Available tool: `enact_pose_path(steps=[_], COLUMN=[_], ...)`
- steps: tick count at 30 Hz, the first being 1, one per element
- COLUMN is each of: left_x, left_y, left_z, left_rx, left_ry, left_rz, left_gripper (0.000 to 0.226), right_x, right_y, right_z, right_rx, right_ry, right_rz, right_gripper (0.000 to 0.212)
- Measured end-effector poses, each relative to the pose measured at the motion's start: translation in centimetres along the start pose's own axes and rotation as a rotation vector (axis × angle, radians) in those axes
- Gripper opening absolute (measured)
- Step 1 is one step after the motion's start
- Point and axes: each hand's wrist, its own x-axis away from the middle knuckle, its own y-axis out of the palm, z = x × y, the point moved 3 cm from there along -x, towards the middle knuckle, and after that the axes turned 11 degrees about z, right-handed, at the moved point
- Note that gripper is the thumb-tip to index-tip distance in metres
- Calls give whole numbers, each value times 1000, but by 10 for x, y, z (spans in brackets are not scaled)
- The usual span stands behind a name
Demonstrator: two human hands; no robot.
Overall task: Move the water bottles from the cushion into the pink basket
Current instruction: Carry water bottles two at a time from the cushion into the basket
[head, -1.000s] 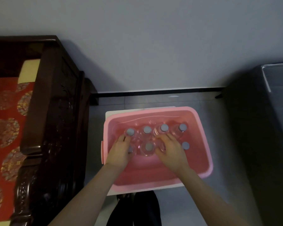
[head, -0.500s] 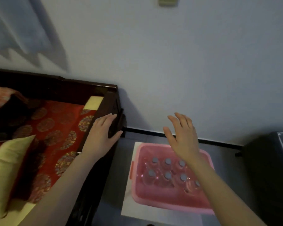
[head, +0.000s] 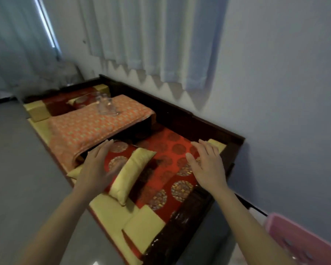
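Both hands have swung away from the pink basket [head: 302, 240], now at the lower right edge, toward the couch [head: 168, 144]. Left hand [head: 96, 165] and right hand [head: 206, 165] hover with fingers straight, each grip slack and empty. Remaining water bottles [head: 106, 105] stand clustered on the orange cushion [head: 96, 129], well beyond both hands. Likely step: returning for more, which calls for a long forward reach. A yellow pillow [head: 132, 175] lies between the hands, and the dark wooden armrest [head: 182, 240] stands between cushion and basket.

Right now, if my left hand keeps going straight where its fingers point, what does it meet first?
Probably the near edge of the orange cloth, right ahead of the left hand. The water bottles stand farther along it; depth is hard to judge.
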Motion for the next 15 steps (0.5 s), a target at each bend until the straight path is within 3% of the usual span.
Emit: enact_pose_path(steps=[3,10,15], left_x=[15,37,28], left_y=[-71,-164,-198], left_z=[-91,-205,-267], left_rx=[-77,-183,-217], left_ry=[-159,-348,-440], left_rz=[78,203,257], left_gripper=[74,62,61], right_x=[0,-3,-19], right_y=[63,157,215], right_z=[-98,-224,-276], right_rx=[-62,-147,-167], right_ry=[-99,-201,-237], right_rz=[-85,-199,-214], right_gripper=[50,48,48])
